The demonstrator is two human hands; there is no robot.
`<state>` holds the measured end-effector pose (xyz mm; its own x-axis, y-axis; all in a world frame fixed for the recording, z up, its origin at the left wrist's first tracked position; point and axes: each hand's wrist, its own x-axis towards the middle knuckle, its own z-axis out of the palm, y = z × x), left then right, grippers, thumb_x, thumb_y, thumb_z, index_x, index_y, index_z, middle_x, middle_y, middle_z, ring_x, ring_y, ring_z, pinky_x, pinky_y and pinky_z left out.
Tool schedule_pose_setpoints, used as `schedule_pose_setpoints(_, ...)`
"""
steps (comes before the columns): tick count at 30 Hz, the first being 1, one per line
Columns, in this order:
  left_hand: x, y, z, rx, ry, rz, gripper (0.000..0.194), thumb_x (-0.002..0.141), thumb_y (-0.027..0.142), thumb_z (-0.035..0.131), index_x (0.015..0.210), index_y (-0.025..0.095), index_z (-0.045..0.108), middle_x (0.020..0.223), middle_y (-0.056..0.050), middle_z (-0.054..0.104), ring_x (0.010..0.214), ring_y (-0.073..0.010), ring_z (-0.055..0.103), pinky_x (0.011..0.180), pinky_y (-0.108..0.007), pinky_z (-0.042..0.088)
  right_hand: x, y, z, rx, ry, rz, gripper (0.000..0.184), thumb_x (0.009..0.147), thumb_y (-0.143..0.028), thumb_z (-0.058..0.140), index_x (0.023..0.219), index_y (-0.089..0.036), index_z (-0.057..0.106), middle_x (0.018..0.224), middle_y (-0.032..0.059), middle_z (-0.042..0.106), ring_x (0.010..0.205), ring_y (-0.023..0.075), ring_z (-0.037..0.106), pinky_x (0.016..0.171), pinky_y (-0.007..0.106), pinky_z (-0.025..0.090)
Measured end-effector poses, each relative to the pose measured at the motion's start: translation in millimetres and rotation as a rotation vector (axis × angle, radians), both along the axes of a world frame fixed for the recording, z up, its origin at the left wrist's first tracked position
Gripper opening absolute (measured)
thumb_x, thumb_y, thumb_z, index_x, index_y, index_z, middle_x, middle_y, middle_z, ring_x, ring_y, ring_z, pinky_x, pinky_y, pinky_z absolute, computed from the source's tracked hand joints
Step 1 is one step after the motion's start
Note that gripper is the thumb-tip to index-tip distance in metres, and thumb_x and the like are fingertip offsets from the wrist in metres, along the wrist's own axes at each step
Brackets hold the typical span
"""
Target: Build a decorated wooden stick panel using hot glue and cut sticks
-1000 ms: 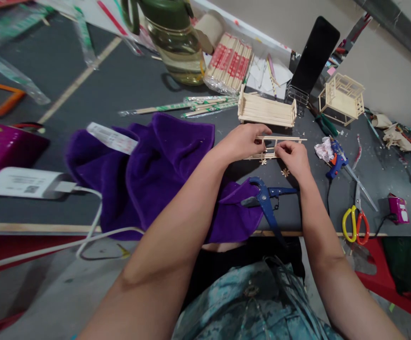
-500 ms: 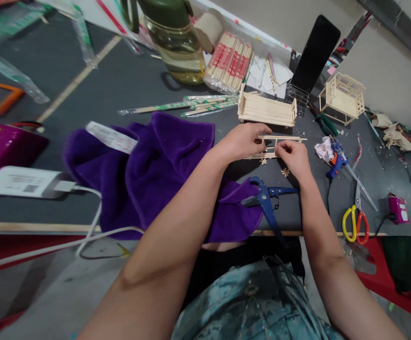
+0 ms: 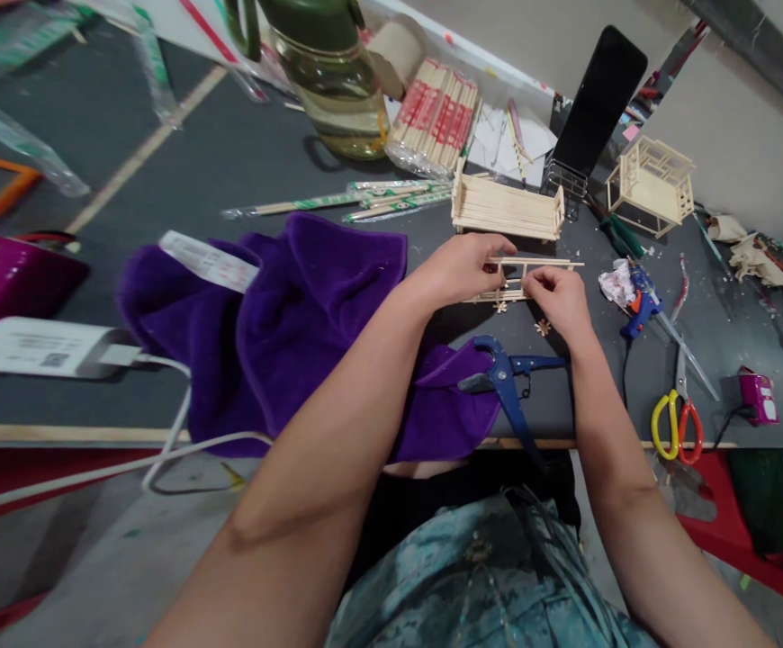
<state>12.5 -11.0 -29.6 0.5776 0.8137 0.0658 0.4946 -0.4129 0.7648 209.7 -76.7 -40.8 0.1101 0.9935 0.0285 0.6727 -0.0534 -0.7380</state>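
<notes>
Between my hands is a small frame of thin wooden sticks (image 3: 545, 263), lying low over the dark tabletop. My left hand (image 3: 467, 264) grips its left end, the thumb and fingers around the sticks. From the right, my right hand (image 3: 559, 295) pinches the frame near its middle; whether a small piece is also in those fingertips is hidden. A flower-shaped wooden piece (image 3: 543, 328) lies just below my right hand, and another (image 3: 500, 307) is by the frame's lower edge. Behind the frame stands a miniature stick bench (image 3: 508, 209).
A purple towel (image 3: 317, 297) and a blue pipe cutter (image 3: 508, 382) lie near the front edge. To the right are a glue gun (image 3: 645, 310), scissors (image 3: 679, 414) and a stick-built model (image 3: 654, 184). Behind are a bottle (image 3: 330, 90), chopsticks (image 3: 437, 112) and a phone (image 3: 600, 103).
Almost nothing differs. Both hands keep the same hold on the stick frame, and the whole view has shifted very slightly.
</notes>
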Motion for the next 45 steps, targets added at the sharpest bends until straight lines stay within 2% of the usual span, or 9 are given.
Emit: schedule_pose_setpoints(45,0.3,0.1,-1.9,0.024,0.013,-0.009,0.050,0.083,0.017,0.064,0.131,0.012,0.076,0.099,-0.008,0.080,0.087,-0.0197,0.070,0.083,-0.030,0.050,0.3,0.1,-0.9,0.026,0.010,-0.008,0.017,0.088,-0.029,0.067,0.078,-0.020,0.077,0.071,0.0006,0.073,0.068,0.0170,0.063,0.069,0.030,0.043)
